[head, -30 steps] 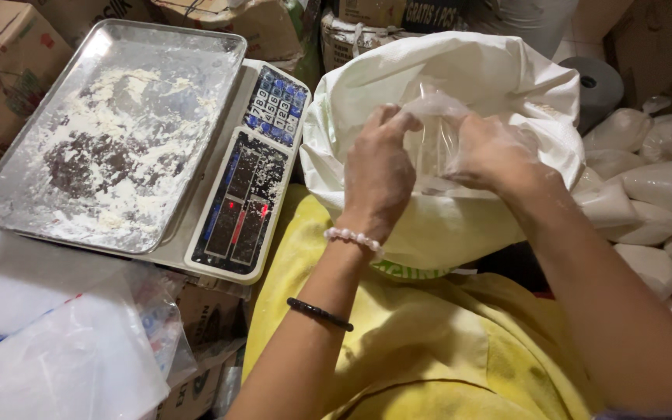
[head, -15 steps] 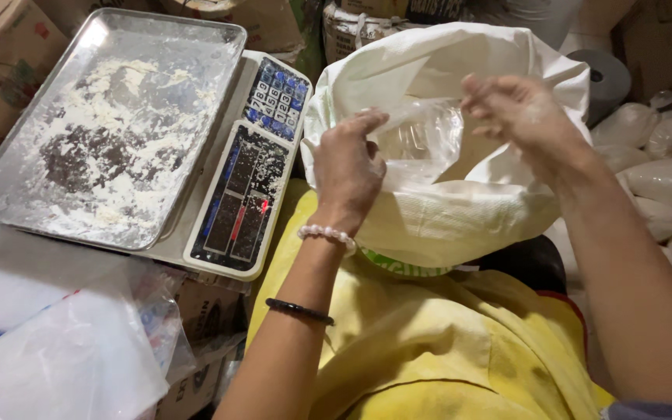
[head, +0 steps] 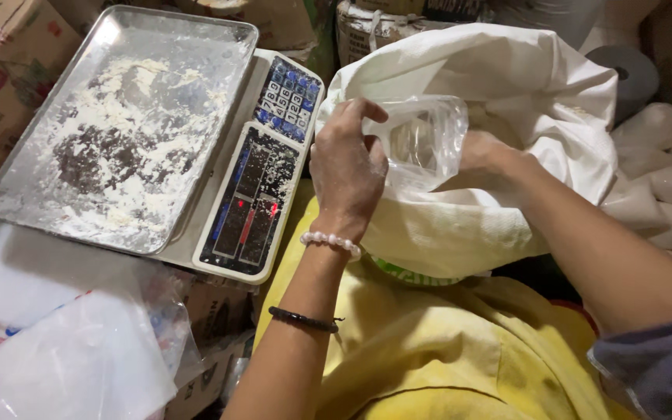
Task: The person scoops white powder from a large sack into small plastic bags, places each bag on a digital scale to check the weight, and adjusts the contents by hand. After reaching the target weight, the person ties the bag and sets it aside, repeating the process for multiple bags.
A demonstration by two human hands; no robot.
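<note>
Warm, moderately bright light falls from above and a little ahead, leaving the far corners and the lower right edge dim. The steel scale tray (head: 118,124) carries a soft, dull sheen — no harsh glare — while the white sack (head: 507,101) runs close to blown out on its upper folds. The clear plastic bag (head: 425,140) catches faint highlights. Focus is fairly sharp at centre; the pile of plastic sheets (head: 64,350) at lower left looks soft — slightly smeared.
</note>
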